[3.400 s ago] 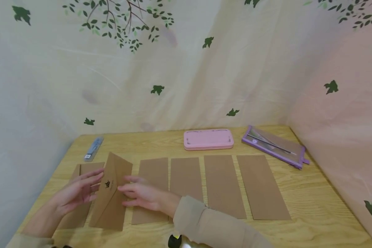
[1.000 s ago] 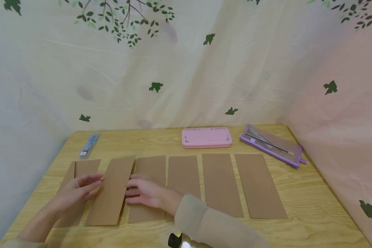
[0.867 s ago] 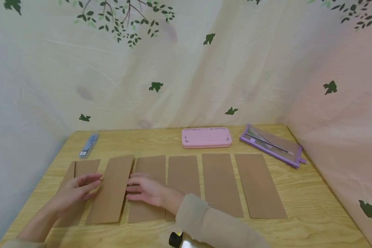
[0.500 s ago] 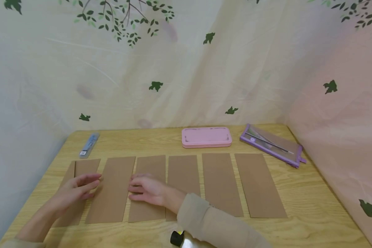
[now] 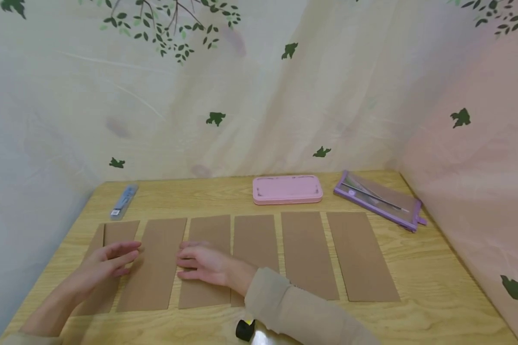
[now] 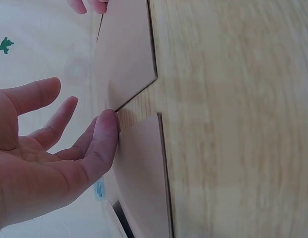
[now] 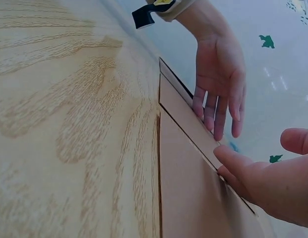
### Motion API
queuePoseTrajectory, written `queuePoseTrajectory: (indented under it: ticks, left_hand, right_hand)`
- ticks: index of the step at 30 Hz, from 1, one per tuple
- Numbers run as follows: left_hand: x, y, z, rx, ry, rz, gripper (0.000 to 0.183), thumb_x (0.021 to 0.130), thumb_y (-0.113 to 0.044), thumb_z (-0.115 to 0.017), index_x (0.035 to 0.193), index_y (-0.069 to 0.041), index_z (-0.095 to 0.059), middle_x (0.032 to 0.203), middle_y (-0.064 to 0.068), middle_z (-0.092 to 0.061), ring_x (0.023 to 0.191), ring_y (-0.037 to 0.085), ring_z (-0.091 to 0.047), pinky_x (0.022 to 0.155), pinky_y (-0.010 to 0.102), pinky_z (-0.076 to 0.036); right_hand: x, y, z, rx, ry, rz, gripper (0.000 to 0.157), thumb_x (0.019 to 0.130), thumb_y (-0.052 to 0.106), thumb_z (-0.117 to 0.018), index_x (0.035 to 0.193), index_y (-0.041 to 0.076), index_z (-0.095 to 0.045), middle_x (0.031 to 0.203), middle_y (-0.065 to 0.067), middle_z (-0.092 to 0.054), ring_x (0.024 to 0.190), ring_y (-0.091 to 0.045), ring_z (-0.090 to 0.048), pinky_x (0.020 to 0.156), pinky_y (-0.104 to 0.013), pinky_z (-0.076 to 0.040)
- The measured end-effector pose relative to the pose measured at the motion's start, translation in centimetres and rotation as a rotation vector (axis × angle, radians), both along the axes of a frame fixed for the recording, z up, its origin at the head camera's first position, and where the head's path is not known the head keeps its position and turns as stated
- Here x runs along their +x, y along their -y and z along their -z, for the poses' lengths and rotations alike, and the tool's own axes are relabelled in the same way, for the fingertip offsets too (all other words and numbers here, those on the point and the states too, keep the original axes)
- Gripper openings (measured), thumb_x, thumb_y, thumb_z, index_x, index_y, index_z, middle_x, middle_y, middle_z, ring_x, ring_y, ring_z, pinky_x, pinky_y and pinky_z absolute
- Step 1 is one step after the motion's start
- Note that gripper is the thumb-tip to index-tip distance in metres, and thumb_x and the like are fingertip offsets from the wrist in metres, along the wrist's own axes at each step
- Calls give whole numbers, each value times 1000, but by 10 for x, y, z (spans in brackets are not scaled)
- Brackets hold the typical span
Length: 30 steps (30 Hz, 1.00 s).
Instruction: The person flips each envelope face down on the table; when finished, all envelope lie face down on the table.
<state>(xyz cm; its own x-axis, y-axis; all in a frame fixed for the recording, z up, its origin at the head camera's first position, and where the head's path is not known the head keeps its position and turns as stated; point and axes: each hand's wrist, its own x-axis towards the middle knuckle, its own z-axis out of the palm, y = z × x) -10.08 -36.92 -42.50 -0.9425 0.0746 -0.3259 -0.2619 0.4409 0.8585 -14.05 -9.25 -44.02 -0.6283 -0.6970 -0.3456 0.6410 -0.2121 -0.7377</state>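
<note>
Several kraft paper envelopes lie in a row on the wooden table in the head view. The second envelope from the left point(image 5: 157, 268) is flat, plain side up, between both hands. My left hand point(image 5: 101, 268) hovers over the leftmost envelope point(image 5: 121, 232), its loosely bent fingers at the second envelope's left edge. In the left wrist view a fingertip of the left hand point(image 6: 69, 153) is at the gap between two envelopes. Over the third envelope point(image 5: 211, 230), my right hand point(image 5: 207, 263) has its fingertips by the second one's right edge. Neither hand grips anything.
A pink tin case point(image 5: 287, 189) and a purple-edged zip pouch point(image 5: 377, 201) with thin tools inside lie at the back. At the back left is a slim clear pack point(image 5: 124, 202) with blue contents. Three more envelopes extend to the right, including the rightmost one point(image 5: 362, 258).
The second envelope stood tilted with its flap and crown print showing; it has been turned over and lowered flat. Both hands now stay beside its edges, almost still over the last half second.
</note>
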Motion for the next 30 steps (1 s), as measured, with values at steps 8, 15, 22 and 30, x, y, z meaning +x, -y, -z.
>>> queuePoseTrajectory:
  ticks: [8,15,22,30]
  left_hand:
    - [3,3,-5,-4,-12,-12,61,105,-29,-59,145,14,-42,147,30,-45,103,-10,-56,88,25,-56]
    - [8,-1,-3,12,12,-18,62,104,-30,-60,146,12,-42,148,29,-46,107,-4,-58,90,27,-56]
    - [8,4,-4,12,-3,10,59,106,-27,-57,145,14,-40,148,31,-43,108,-4,-57,90,27,-56]
    - [8,29,-20,-52,-55,50,58,108,-27,-52,148,12,-36,147,26,-44,109,3,-60,88,30,-56]
  right_hand:
    - [0,6,-4,5,-31,-11,64,98,1,-54,155,-8,-27,159,-28,-28,146,-43,-29,113,-59,-35]
    - [1,4,2,17,-57,17,63,97,1,-56,154,-7,-30,156,-31,-32,144,-44,-32,111,-60,-37]
    - [3,6,-6,33,-85,21,64,95,0,-55,154,-5,-32,158,-29,-30,144,-43,-32,111,-59,-37]
    - [1,22,-43,29,-234,-37,62,97,5,-56,155,2,-35,158,-18,-37,141,-35,-41,110,-52,-42]
